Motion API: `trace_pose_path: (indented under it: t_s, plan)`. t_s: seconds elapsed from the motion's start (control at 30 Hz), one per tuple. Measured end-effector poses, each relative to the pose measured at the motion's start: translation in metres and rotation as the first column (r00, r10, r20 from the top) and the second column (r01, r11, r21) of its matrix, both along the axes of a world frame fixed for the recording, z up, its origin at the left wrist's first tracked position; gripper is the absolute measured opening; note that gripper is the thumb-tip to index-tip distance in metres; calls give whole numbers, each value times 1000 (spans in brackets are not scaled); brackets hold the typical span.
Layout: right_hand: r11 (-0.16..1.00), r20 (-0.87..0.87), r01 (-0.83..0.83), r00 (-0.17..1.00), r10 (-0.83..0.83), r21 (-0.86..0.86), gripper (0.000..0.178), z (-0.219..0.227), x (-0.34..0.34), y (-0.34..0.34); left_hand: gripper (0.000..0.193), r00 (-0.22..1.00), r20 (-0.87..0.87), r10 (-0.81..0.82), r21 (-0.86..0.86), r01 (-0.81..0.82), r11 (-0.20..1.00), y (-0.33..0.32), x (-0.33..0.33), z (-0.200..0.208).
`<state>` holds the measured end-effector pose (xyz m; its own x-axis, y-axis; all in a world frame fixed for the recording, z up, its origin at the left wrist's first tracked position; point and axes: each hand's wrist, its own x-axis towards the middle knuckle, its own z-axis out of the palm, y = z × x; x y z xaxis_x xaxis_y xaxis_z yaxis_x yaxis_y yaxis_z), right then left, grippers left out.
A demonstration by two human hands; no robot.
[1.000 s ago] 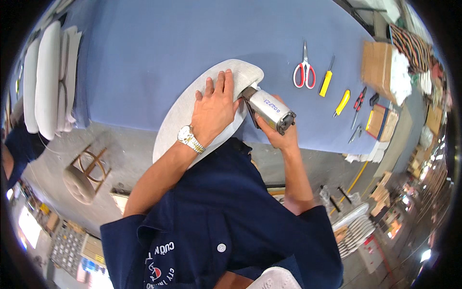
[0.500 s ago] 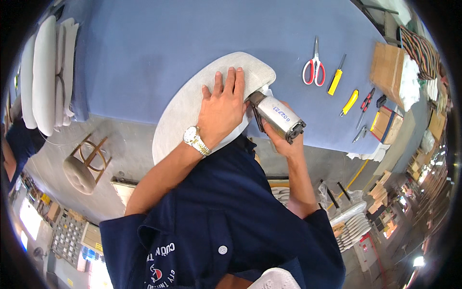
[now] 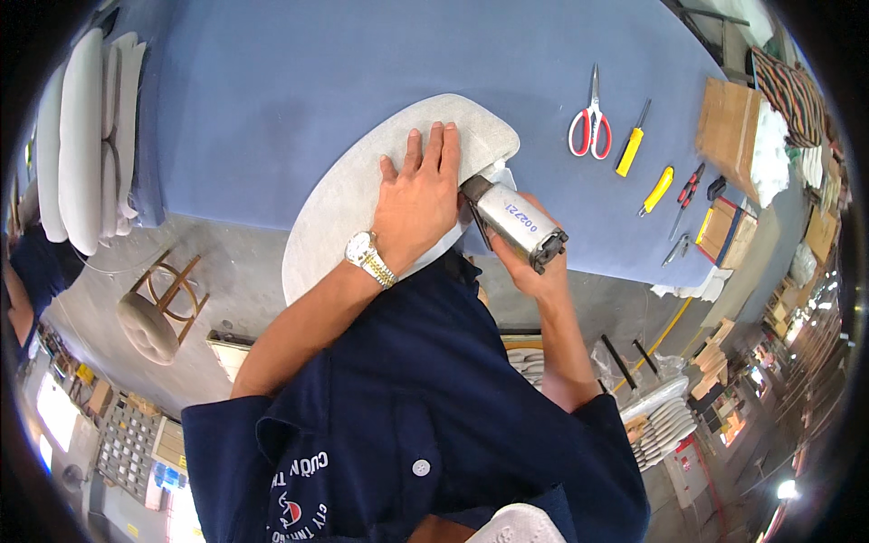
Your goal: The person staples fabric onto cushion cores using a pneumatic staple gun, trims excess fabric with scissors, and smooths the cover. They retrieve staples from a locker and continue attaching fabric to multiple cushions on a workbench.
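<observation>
Light grey fabric covers a curved padded panel [image 3: 330, 204] lying at the near edge of a blue-topped table [image 3: 262, 81], its lower end reaching past that edge near the wearer's dark shirt [image 3: 380, 398]. The left hand [image 3: 416, 204] rests flat on the panel, fingers extended and slightly apart, hiding part of the fabric. The right hand [image 3: 534, 262] is wrapped around a silver tool [image 3: 518, 222], whose dark nose meets the panel's right edge; the tool's body hides some of the fingers. To the right, well clear of the work, lie red-and-white scissors [image 3: 590, 134], a yellow-handled tool [image 3: 631, 152], a yellow cutter [image 3: 657, 190] and a red-and-black screwdriver [image 3: 690, 190]. Beyond them stands a cardboard box [image 3: 727, 127]. At far left are upright pale cushions [image 3: 81, 145]; below them, on the floor, a round-seated stool [image 3: 148, 328] lies tipped in view.
</observation>
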<state>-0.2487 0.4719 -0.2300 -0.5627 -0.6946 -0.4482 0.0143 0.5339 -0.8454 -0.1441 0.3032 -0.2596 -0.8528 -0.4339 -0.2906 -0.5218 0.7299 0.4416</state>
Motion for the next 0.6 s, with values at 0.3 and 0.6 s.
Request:
trace_pose_path:
  t_s: [0.3,0.6]
  plan:
    - [984,-116,11,993,-32,-179,48,-11,21,5,89,995,-80,62,79,-56,995,-12,6,1]
    - [994,-151,42,987,-57,-102,46,-10,31,-7,89,998,-58,31,75,-27,997,-12,3,0]
